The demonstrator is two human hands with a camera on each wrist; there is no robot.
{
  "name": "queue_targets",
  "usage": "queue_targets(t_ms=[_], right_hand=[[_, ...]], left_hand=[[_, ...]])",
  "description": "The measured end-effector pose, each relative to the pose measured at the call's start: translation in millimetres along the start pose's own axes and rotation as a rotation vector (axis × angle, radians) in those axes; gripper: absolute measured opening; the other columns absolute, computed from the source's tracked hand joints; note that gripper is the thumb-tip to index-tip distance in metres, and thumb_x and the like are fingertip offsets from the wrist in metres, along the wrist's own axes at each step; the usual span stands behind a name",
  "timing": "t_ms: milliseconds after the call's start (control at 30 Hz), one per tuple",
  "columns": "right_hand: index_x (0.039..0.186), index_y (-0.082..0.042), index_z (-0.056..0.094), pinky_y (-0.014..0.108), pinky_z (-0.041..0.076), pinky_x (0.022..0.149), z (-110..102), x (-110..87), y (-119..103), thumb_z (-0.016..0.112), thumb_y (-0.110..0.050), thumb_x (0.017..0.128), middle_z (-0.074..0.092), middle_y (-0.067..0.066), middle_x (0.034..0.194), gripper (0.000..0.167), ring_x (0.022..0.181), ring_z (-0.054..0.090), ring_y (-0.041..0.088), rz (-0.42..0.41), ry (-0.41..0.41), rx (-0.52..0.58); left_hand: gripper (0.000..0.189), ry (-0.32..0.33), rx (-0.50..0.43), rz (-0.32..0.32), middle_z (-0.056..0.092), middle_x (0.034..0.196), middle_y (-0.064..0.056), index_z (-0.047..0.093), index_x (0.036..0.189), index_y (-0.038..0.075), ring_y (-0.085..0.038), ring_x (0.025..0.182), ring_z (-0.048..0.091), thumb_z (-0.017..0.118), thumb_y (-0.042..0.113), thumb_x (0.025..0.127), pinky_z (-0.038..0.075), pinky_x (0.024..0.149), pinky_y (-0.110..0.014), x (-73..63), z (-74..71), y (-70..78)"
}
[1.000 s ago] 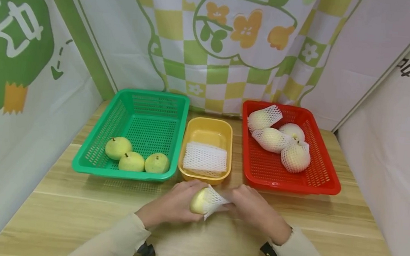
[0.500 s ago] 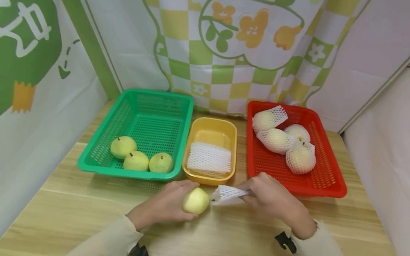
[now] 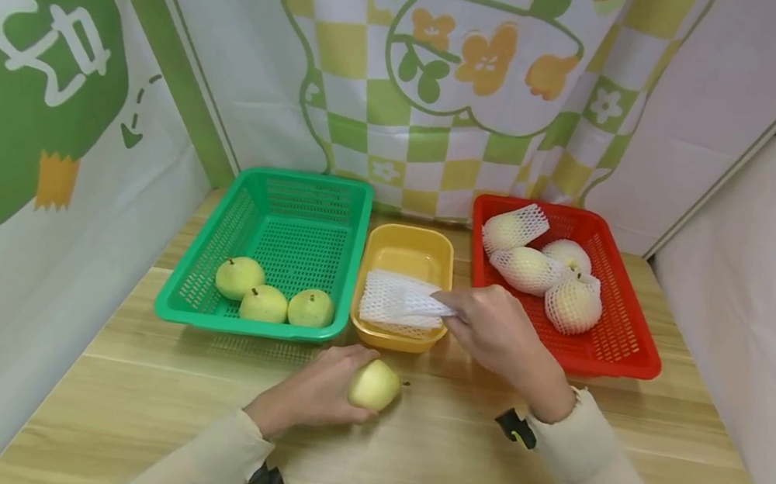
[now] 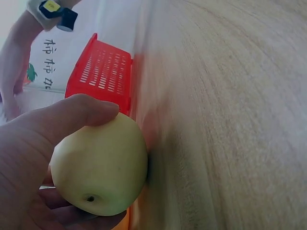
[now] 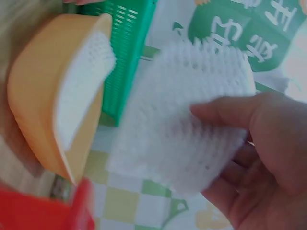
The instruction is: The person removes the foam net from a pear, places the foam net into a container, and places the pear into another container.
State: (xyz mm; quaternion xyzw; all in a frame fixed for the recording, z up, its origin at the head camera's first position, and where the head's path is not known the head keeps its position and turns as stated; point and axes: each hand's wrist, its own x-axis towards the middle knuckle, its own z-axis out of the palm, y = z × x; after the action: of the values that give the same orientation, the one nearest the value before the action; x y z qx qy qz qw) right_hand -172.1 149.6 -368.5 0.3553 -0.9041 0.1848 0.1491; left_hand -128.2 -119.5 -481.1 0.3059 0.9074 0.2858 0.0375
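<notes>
Just in front of the yellow tray, my left hand (image 3: 320,391) grips a bare pale-yellow pear (image 3: 375,386), its stem pointing right. In the left wrist view the thumb lies over the pear (image 4: 103,163) with fingers beneath it. My right hand (image 3: 495,330) pinches a white foam net sleeve (image 5: 184,115) between thumb and fingers. That sleeve hangs above the yellow tray (image 3: 411,236), over a pile of flat foam net sleeves (image 3: 381,311) lying in it.
At left stands a green basket (image 3: 167,306) with bare pears (image 3: 264,304) near its front. A red basket (image 3: 633,320) at right holds several net-wrapped pears (image 3: 573,305). A patterned cloth (image 3: 432,145) hangs behind; the wooden tabletop (image 3: 423,463) lies in front.
The foam net sleeve came off the pear in my left hand. My right hand carried that sleeve up and over the yellow tray. The left hand kept the pear near the same spot.
</notes>
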Motion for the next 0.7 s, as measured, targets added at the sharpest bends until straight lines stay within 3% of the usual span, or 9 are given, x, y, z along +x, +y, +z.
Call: queue_targets(t_ms=[167,233,400,533,700], right_hand=[[0.114,-0.009,0.081,0.042,0.063,0.065,29,10.8,-3,0.075,0.003,0.088,0.082,0.008,0.107,0.029,0.077,0.076,0.025,0.043,0.104,-0.060],[0.113,-0.010,0.080,0.044,0.064,0.065,41,15.4,-4,0.076,0.001,0.089,0.082,0.008,0.109,0.026,0.079,0.077,0.027,0.050,0.137,-0.096],[0.108,-0.011,0.077,0.045,0.059,0.054,68,29.3,-1,0.075,-0.002,0.093,0.081,0.009,0.100,0.018,0.065,0.072,0.029,0.055,0.209,-0.215],[0.109,-0.009,0.076,0.045,0.058,0.050,86,41.9,6,0.067,-0.003,0.098,0.081,0.007,0.103,0.015,0.063,0.071,0.030,0.078,0.202,-0.312],[0.107,-0.009,0.075,0.045,0.058,0.049,104,53.9,15,0.058,-0.004,0.103,0.080,0.007,0.099,0.018,0.064,0.072,0.032,0.115,0.128,-0.384]], left_hand=[[0.076,-0.012,-0.019,-0.002,0.073,0.124,-0.015,0.062,0.136,-0.005,-0.020,0.101,0.071,0.092,0.032,0.078,0.060,0.078,-0.026,0.5,-0.7,-0.5],[0.076,-0.013,-0.021,-0.003,0.073,0.125,-0.015,0.062,0.137,-0.005,-0.020,0.101,0.071,0.092,0.032,0.078,0.060,0.079,-0.025,0.1,-0.9,-0.3],[0.074,-0.012,-0.027,-0.007,0.073,0.123,-0.015,0.062,0.136,-0.004,-0.021,0.100,0.072,0.092,0.030,0.077,0.060,0.078,-0.025,-1.0,-1.4,0.7],[0.075,-0.017,-0.011,-0.010,0.073,0.125,-0.016,0.062,0.137,-0.004,-0.022,0.102,0.072,0.092,0.031,0.078,0.060,0.079,-0.028,-1.5,-1.4,0.9],[0.076,-0.019,0.003,-0.019,0.072,0.126,-0.017,0.062,0.138,-0.003,-0.023,0.103,0.072,0.092,0.032,0.077,0.060,0.080,-0.028,-1.5,-0.6,0.5]])
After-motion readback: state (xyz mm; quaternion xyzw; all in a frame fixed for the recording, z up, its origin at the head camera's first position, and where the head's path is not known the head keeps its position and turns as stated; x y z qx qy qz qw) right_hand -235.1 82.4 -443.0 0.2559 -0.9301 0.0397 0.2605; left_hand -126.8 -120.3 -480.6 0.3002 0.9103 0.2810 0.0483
